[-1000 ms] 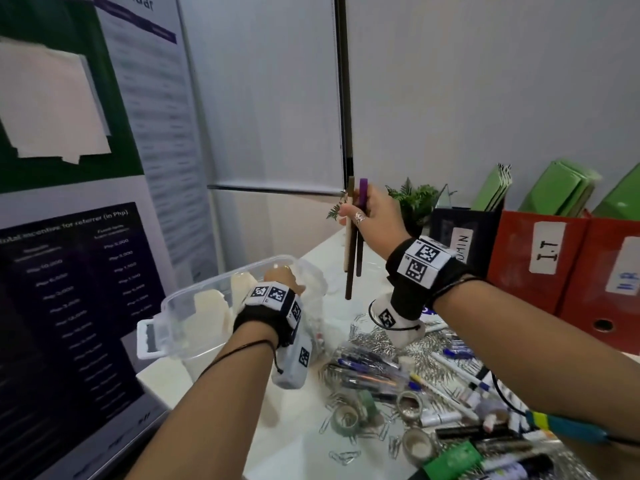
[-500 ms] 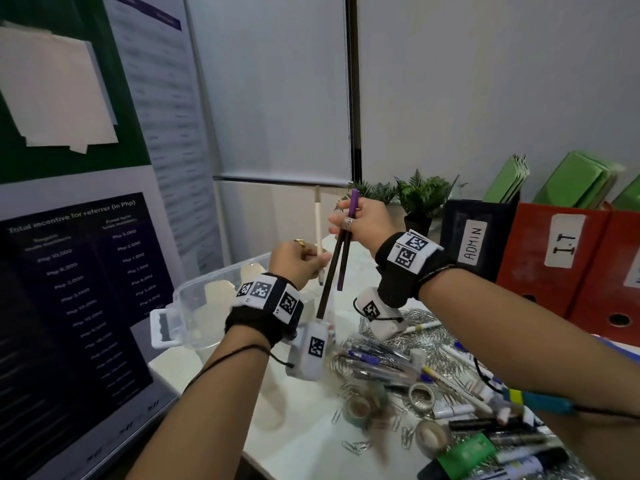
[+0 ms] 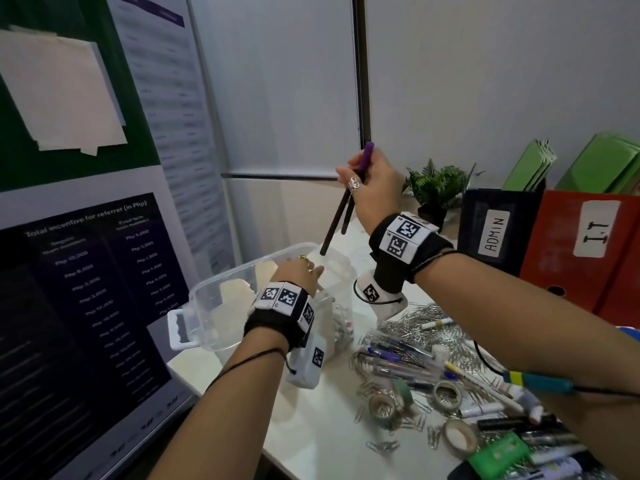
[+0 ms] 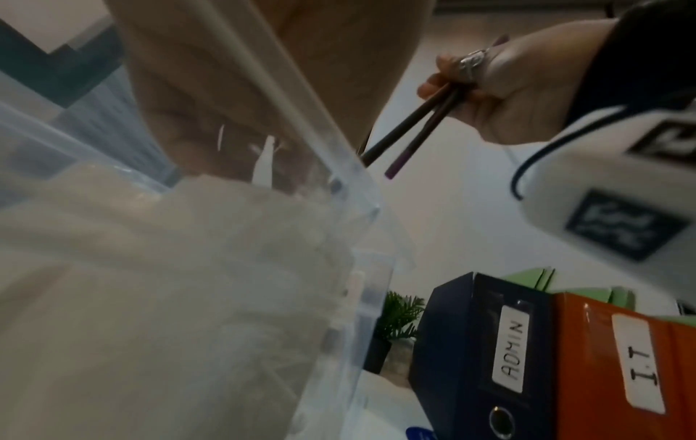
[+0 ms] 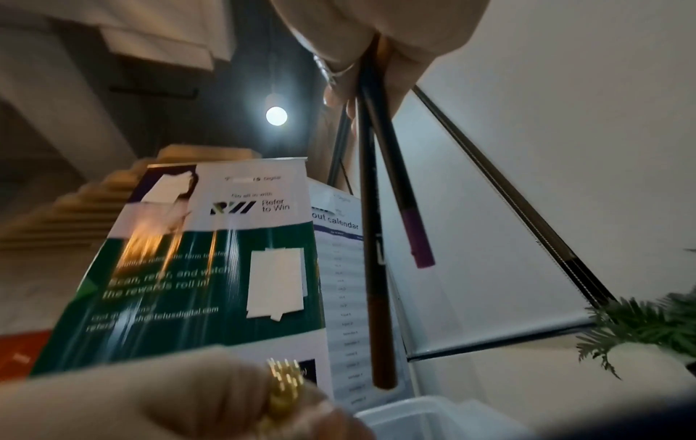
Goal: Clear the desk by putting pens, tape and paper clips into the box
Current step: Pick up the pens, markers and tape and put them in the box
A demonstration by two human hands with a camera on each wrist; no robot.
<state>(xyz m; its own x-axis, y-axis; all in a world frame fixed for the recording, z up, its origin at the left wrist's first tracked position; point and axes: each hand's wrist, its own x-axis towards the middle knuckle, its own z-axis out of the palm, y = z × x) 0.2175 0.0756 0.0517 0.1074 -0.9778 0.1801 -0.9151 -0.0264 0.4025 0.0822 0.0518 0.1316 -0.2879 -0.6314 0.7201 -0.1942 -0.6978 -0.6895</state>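
Observation:
The clear plastic box (image 3: pixel 214 289) stands at the desk's left end with pale paper inside. My left hand (image 3: pixel 304 271) reaches down into it; through the box wall (image 4: pixel 339 178) its fingers (image 4: pixel 226 89) seem to pinch a white pen (image 4: pixel 265 162). My right hand (image 3: pixel 353 178) is raised above the box's far corner. It grips a dark brown pen (image 3: pixel 334 226) and a purple-capped pen (image 3: pixel 365 155), both pointing down. Loose pens (image 3: pixel 398 355), a heap of paper clips (image 3: pixel 426 320) and tape rolls (image 3: pixel 448 394) lie on the desk to the right.
A blue ADMIN binder (image 3: pixel 495 233) and a red I.T binder (image 3: pixel 588 251) stand at the back right, with a small plant (image 3: pixel 436 185) beside them. A standing banner (image 3: pixel 86 271) borders the desk's left edge. A green-capped marker (image 3: pixel 498 452) lies near the front.
My left hand took the white pen from beside my right hand and has dropped with it into the box. My right hand has risen a little with the two remaining pens.

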